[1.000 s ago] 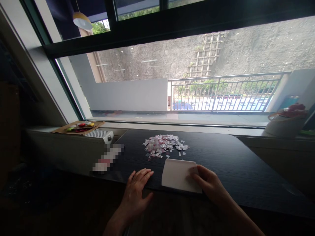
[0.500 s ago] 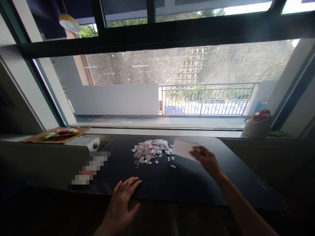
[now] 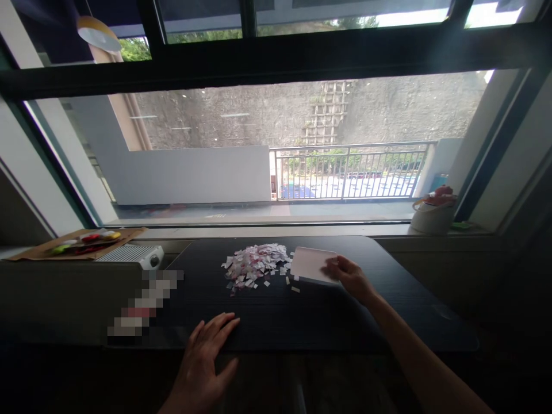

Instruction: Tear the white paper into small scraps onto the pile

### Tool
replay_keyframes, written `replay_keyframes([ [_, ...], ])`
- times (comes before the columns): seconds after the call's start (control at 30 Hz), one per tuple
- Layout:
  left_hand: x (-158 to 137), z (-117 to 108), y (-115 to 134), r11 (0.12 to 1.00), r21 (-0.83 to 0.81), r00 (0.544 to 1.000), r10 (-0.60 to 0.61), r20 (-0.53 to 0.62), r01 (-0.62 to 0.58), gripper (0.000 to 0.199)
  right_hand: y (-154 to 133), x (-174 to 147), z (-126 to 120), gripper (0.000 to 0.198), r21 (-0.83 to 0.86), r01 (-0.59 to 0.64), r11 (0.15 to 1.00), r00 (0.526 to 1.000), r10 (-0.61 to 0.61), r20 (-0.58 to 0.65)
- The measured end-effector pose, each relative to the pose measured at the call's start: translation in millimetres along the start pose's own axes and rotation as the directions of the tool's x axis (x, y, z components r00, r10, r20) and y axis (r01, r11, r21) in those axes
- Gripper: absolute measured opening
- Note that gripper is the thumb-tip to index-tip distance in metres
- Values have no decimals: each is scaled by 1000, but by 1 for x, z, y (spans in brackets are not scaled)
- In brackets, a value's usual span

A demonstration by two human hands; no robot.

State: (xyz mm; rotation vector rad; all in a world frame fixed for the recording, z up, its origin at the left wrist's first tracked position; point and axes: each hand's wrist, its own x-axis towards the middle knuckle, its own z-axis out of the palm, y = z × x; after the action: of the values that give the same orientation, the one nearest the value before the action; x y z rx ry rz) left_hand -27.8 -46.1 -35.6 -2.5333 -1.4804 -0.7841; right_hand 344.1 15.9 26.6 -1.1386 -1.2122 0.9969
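A pale rectangular card is gripped at its right end by my right hand, fingers closed on it. Its left edge is beside a heap of small white and pinkish paper pieces on the dark table. A few loose pieces lie around the heap, some just in front of the card. My left hand rests at the table's near edge, fingers stretched out, holding nothing. I cannot tell whether the card's lower edge touches the tabletop.
At the left, a brown board bears several colourful items, with a white slatted box with a knob next to it. A blurred-out patch covers the table's left side. A white bucket stands on the right of the window sill.
The whole view has shifted, with the scene sliding left. My right hand still holds the card, which looks slightly lower and more level. My left hand keeps its place on the table edge.
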Motion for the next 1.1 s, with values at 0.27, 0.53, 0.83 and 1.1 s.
replay_keyframes([
  [0.27,-1,1,-2,1000,6,1000,-4,4,4,53,-14,-23,-7,40,-37,-39,999,996,42,83],
  [0.53,0,-1,-1,1000,13,1000,8,5,-9,53,-8,-8,6,46,-55,1,998,997,3,76],
  [0.83,0,-1,-2,1000,-1,1000,-10,11,10,51,-20,-62,-45,38,-173,-55,983,992,73,100],
  [1.1,-6,13,-19,999,43,1000,26,-16,-25,52,-20,-60,-42,38,-110,-121,987,992,125,34],
])
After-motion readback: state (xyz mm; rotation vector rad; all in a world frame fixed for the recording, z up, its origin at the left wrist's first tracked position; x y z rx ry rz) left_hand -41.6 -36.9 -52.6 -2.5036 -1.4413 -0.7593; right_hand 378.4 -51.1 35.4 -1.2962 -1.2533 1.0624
